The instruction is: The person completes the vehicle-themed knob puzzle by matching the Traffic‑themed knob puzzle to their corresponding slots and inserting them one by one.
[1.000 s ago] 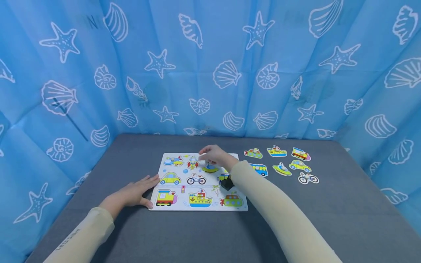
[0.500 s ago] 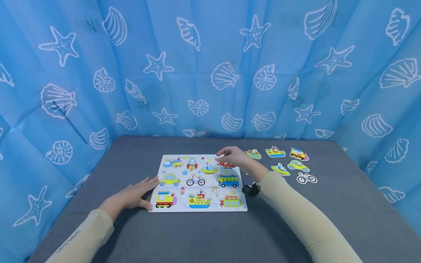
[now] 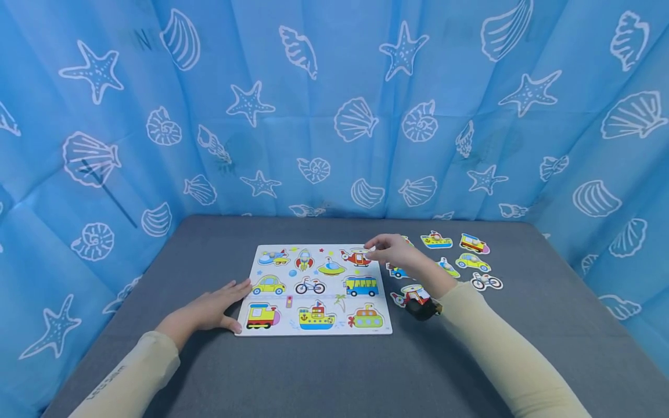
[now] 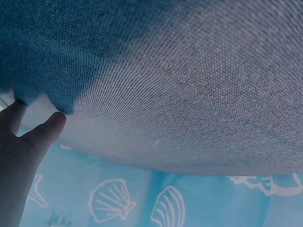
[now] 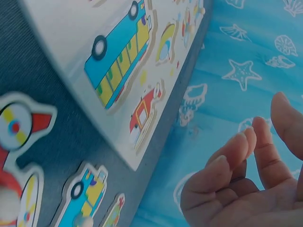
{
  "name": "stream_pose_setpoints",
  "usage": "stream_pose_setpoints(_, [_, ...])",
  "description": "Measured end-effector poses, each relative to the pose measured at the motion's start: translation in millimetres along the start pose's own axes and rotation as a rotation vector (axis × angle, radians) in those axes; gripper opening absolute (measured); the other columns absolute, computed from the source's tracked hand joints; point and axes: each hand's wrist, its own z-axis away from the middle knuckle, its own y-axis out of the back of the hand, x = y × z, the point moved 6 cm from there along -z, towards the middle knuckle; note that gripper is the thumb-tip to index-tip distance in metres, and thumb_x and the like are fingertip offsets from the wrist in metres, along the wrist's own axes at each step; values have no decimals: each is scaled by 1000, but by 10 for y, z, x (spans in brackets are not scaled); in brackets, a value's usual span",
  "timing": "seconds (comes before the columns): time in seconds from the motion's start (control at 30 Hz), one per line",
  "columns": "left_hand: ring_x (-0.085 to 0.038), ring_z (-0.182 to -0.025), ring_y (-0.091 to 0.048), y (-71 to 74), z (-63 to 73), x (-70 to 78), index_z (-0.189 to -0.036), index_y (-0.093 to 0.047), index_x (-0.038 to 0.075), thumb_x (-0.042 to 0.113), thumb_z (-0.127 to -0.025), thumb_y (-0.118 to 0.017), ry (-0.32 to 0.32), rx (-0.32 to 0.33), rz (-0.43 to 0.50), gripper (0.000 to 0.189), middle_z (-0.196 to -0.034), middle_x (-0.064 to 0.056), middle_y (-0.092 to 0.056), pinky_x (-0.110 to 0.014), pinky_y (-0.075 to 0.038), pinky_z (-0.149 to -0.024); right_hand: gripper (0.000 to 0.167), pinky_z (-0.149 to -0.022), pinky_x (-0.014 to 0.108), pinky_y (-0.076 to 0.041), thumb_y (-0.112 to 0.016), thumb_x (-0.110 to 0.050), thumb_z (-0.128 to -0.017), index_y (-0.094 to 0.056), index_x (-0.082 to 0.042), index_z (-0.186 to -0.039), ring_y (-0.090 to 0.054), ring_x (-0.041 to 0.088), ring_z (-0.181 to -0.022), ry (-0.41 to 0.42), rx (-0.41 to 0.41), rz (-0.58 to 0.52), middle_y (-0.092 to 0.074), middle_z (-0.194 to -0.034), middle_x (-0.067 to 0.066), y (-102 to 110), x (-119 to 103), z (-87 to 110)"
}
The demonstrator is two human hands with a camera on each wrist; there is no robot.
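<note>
In the head view a white wooden puzzle board (image 3: 340,297) with printed vehicles lies on the grey table. A plane piece (image 3: 274,258) and a rocket piece (image 3: 304,260), both with small knobs, sit in its top row. My left hand (image 3: 216,307) rests at the board's left edge, fingers spread. My right hand (image 3: 394,255) hovers over the top right corner, by the printed helicopter. In the right wrist view its fingers (image 5: 265,156) bend loosely with nothing between them. A helicopter piece (image 3: 409,295) and a bus piece (image 3: 397,271) lie nearest, both partly covered by my right arm.
Right of the board lie more loose pieces: a boat (image 3: 436,240), a train (image 3: 474,243), a car (image 3: 473,262), a bicycle (image 3: 486,281) and a partly hidden flying saucer (image 3: 448,267). A blue shell-print curtain (image 3: 313,116) hangs behind the table.
My right hand has moved right from above the rocket and saucer pictures to the board's top right corner. That uncovers the printed saucer, bus and helicopter. My left hand has stayed put.
</note>
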Motion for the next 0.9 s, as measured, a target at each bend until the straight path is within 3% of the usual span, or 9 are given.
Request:
stream_pose_setpoints(0.33, [-45,-143,-13,13,7,20,-154,-26,7,47,-74,-79,1,-5,18,104,-159,-17,-20,-74,-16,-102,39,-86,51,-46,-61,-19,-97,-56,2,-129,-53,35,-100,-3,30,32,-57,-107,15,242,157,146])
stream_pose_setpoints(0.57, [-46,-143,-13,18,19,27,-153,-26,7,48,-74,-79,6,-3,20,104,-159,-18,-20,-75,-15,-101,41,-79,46,-46,-60,-19,-97,-53,5,-130,-52,35,-96,11,17,3,-57,-112,15,359,244,210])
stream_pose_setpoints(0.77, [-46,-143,-13,17,15,27,-153,-26,7,48,-74,-78,6,-5,20,104,-159,-18,-20,-75,-15,-101,38,-71,39,-45,-62,-19,-96,-56,4,-127,-51,34,-92,2,45,-1,-58,-102,11,469,310,268])
stream_pose_setpoints(0.9, [-45,-143,-13,19,15,27,-153,-26,7,48,-73,-78,6,-4,20,104,-159,-18,-20,-75,-15,-101,40,-77,42,-46,-61,-19,-97,-54,5,-128,-51,33,-96,-15,46,-17,-57,-107,12,513,334,316])
